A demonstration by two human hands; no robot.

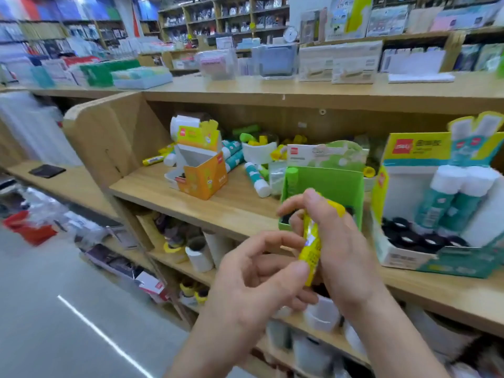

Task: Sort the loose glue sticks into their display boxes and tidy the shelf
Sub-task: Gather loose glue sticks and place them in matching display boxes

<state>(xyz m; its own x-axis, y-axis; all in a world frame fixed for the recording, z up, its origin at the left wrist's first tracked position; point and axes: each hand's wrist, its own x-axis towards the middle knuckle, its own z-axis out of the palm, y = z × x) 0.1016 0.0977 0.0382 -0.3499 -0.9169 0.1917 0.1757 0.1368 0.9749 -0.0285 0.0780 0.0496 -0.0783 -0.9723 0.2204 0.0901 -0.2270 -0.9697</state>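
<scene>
Two hands hold one yellow glue stick (311, 241) upright, just in front of the green display box (327, 181). The right hand (335, 249) curls round its upper half, while the left hand (253, 276) pinches its lower end with thumb and forefinger. One green stick (291, 175) stands in the green box's back left corner. Beside it, the teal box (409, 263) holds two tall teal sticks (447, 197). Loose sticks (256, 178) lie on the shelf (218, 205) near an open orange box (203, 181).
</scene>
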